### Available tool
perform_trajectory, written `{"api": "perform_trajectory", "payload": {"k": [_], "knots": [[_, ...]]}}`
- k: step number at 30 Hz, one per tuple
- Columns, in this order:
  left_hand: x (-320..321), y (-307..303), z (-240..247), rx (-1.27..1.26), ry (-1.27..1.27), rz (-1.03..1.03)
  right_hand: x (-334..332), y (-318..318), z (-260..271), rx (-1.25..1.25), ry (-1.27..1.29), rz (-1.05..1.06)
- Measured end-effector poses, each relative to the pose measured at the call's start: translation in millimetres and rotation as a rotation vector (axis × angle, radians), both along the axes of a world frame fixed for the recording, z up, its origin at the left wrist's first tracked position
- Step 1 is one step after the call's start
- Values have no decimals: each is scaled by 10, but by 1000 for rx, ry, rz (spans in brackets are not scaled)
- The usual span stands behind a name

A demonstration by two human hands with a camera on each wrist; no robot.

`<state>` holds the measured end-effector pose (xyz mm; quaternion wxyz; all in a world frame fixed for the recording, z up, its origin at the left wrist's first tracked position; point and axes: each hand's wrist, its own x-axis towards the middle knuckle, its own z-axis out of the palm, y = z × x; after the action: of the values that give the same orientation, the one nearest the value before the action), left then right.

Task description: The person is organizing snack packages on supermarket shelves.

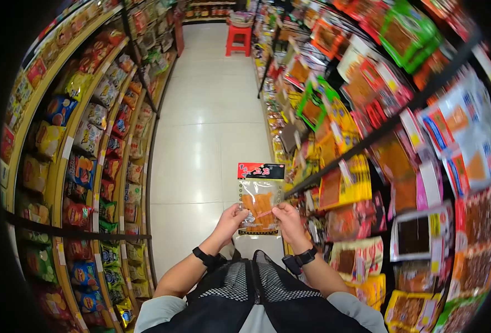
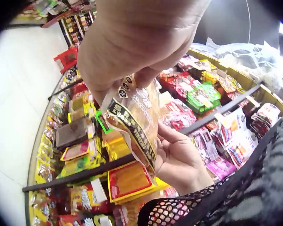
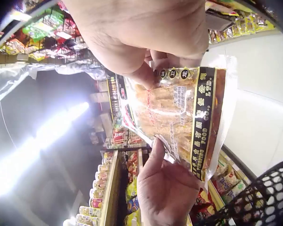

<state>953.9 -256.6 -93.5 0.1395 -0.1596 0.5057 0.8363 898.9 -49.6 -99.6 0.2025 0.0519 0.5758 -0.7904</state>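
A clear snack packet (image 1: 259, 200) with a red and black header and orange-brown strips inside is held up in front of the body. My left hand (image 1: 233, 221) pinches its left edge, thumb on the front. On the opposite edge my right hand (image 1: 291, 223) grips it the same way. Seen from the right wrist, the packet (image 3: 174, 117) shows a black band with yellow lettering along its bottom end. In the left wrist view the packet (image 2: 134, 122) is turned nearly edge-on, with the right hand (image 2: 181, 160) behind it.
Shelves of bagged snacks (image 1: 82, 169) line the left side of the aisle. To the right, a sloping display of flat snack packets (image 1: 362, 222) is divided by a black bar (image 1: 367, 130). A red stool (image 1: 238, 40) stands far down the tiled floor (image 1: 193, 144).
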Motion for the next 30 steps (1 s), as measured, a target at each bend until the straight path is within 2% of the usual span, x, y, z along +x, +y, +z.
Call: {"api": "perform_trajectory", "payload": {"k": [5, 8, 15, 21, 26, 30], "knots": [[-873, -974, 92, -22, 38, 91, -1137, -1024, 228, 65, 2, 211], [-1272, -1286, 257, -24, 20, 122, -1570, -1357, 284, 72, -3, 226], [-2344, -1900, 72, -32, -5, 157, -2772, -1947, 61, 33, -60, 315], [-3904, -2543, 92, -106, -16, 104, -4268, -2565, -30, -53, -53, 288], [-5296, -3017, 392, -161, 20, 89, -5558, -3038, 205, -134, -25, 266], [-6017, -3380, 539, -159, 6, 87, -6351, -3460, 423, -159, -54, 260]]}}
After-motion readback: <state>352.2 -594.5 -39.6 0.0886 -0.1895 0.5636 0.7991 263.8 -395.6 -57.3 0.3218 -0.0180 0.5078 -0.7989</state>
